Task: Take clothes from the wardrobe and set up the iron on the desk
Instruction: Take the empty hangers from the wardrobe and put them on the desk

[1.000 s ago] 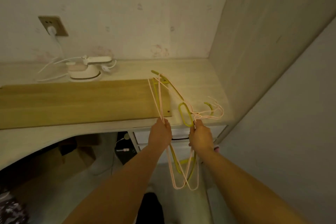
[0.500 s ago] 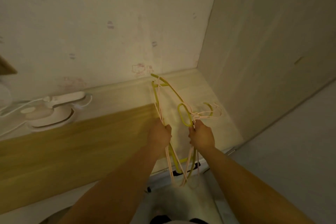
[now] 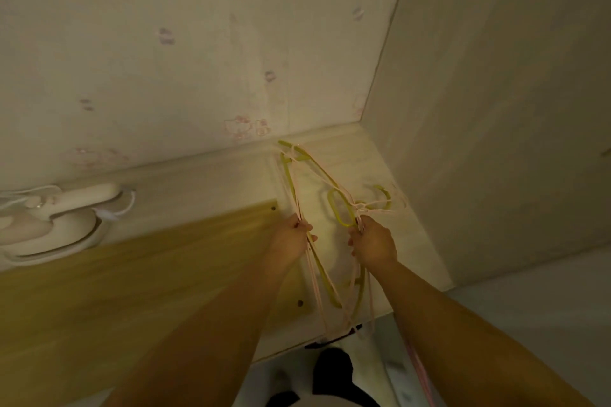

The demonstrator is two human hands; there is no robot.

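Note:
A bundle of thin pink and yellow-green clothes hangers (image 3: 337, 208) hangs over the right end of the pale desk (image 3: 357, 158). My left hand (image 3: 292, 235) grips the bundle's left bars. My right hand (image 3: 375, 243) is closed around the necks just below the hooks. The white iron (image 3: 56, 218) rests on its base at the desk's back left, its white cord trailing left. No clothes are in view.
A yellow wooden board (image 3: 132, 274) lies flat on the desk left of my hands. The wallpapered wall (image 3: 198, 59) stands behind. A tall pale wardrobe panel (image 3: 496, 109) closes off the right side. A dark slipper (image 3: 330, 370) shows on the floor below.
The view has closed in on the desk and swung right, so the wall socket has left the frame. Both hands keep hold of the hangers, now above the desk's right end.

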